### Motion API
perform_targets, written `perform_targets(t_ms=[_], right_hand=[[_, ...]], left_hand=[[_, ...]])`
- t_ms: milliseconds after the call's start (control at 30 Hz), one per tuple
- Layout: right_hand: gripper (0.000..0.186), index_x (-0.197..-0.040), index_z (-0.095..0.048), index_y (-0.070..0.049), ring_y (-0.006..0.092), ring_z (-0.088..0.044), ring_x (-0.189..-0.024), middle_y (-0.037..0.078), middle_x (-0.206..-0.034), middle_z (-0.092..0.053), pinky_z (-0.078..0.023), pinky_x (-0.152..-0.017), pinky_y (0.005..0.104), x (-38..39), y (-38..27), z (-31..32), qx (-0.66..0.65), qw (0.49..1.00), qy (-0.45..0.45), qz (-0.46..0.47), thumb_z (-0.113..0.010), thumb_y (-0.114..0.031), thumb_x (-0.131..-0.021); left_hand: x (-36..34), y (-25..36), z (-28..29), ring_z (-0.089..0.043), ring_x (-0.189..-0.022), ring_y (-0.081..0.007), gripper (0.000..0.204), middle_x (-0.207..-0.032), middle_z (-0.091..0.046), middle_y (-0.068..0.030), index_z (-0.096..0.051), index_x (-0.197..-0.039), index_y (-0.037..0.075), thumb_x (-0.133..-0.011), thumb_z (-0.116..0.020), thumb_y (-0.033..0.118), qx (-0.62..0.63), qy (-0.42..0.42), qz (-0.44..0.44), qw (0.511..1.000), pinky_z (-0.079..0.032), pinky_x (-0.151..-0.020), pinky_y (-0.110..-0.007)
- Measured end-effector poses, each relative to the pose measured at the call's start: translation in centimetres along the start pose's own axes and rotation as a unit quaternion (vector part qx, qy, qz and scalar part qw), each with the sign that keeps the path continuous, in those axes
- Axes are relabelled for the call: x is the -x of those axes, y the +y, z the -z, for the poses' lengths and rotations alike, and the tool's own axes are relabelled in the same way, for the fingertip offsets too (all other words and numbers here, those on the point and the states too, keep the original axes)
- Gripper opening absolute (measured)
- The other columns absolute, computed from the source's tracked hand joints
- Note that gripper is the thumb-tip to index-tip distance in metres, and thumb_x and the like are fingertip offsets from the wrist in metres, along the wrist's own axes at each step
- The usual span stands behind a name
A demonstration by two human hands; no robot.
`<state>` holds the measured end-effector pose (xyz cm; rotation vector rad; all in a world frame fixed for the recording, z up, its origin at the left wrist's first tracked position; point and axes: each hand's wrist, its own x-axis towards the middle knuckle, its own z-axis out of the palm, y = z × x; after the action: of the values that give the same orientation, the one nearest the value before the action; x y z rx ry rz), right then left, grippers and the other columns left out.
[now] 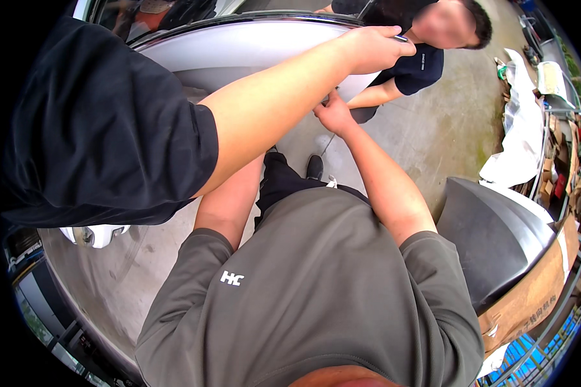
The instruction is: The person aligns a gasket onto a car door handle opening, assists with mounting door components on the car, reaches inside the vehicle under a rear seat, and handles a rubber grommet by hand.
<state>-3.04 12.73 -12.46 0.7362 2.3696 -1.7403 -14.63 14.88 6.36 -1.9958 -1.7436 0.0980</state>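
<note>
A co-worker's forearm point(271, 106) hides the left hand; right hand point(336, 115) beside white panel point(239, 48), grips unclear

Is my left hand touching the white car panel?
Cannot tell: in the head view, a co-worker's forearm hides your left hand, so no contact or gap with the white panel shows.

The right arm is bent at the elbow, its bare forearm point(394, 177) slanting up and inward to the right hand point(334, 115), which sits ahead of the body with curled fingers (whether they close on anything is unclear). The left forearm point(229, 197) reaches forward, lower part showing; wrist and left hand are hidden.
</note>
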Motion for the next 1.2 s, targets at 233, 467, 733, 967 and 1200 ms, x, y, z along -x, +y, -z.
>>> perform_targets(t_ms=[233,467,733,967,1200], right_hand=[[0.076,-0.154,-0.036,-0.002,0.0347,-0.071,-0.092,0.022,-0.095,-0.072,-0.053,-0.088,0.0431,-0.3,0.8,0.0,-0.025,1.0,-0.001,0.017,-0.066,-0.028,-0.09],[0.078,-0.156,-0.034,-0.001,0.034,-0.071,-0.09,0.021,-0.091,-0.072,-0.053,-0.087,0.0426,1.4,-1.9,1.0,0.01,1.0,-0.001,-0.02,-0.066,-0.027,-0.089],[0.083,-0.156,-0.03,0.005,0.033,-0.071,-0.088,0.021,-0.089,-0.072,-0.054,-0.084,0.0421,0.7,-1.1,0.7,0.011,1.0,0.002,-0.011,-0.066,-0.028,-0.089],[0.082,-0.155,-0.032,0.005,0.0329,-0.071,-0.087,0.021,-0.088,-0.072,-0.054,-0.084,0.0421,0.8,-1.4,0.7,0.018,1.0,0.001,-0.012,-0.066,-0.029,-0.089],[0.082,-0.155,-0.032,0.004,0.0339,-0.071,-0.091,0.022,-0.093,-0.072,-0.054,-0.086,0.0417,1.0,-1.8,0.9,0.018,1.0,-0.006,-0.019,-0.067,-0.029,-0.089]], left_hand=[[-0.3,0.0,0.5,-0.047,-0.126,-0.0107,0.01,-0.102,-0.066,0.0107,-0.079,-0.083,0.019,-0.081,-0.07,0.019,-0.052,-0.01,-0.088,0.995,-0.04,-0.119,-0.035],[-0.7,-0.9,-1.0,-0.067,-0.103,-0.0132,0.027,-0.098,-0.066,0.0009,-0.067,-0.106,0.006,-0.083,-0.059,-0.005,0.078,0.009,-0.027,0.997,-0.036,-0.124,-0.034],[-0.6,-1.0,-1.4,-0.047,-0.121,-0.0072,0.011,-0.087,-0.066,0.0135,-0.077,-0.071,0.021,-0.078,-0.069,0.018,0.004,0.061,-0.048,0.997,-0.039,-0.12,-0.036],[-1.0,-1.6,-1.3,-0.051,-0.12,-0.0038,0.013,-0.092,-0.066,0.0115,-0.076,-0.068,0.019,-0.076,-0.068,0.013,0.051,0.013,-0.089,0.995,-0.037,-0.122,-0.035],[0.9,-3.1,5.2,-0.056,-0.121,-0.0074,0.015,-0.109,-0.067,0.0086,-0.076,-0.067,0.012,-0.076,-0.065,0.009,0.172,0.007,-0.066,0.983,-0.038,-0.12,-0.031]])
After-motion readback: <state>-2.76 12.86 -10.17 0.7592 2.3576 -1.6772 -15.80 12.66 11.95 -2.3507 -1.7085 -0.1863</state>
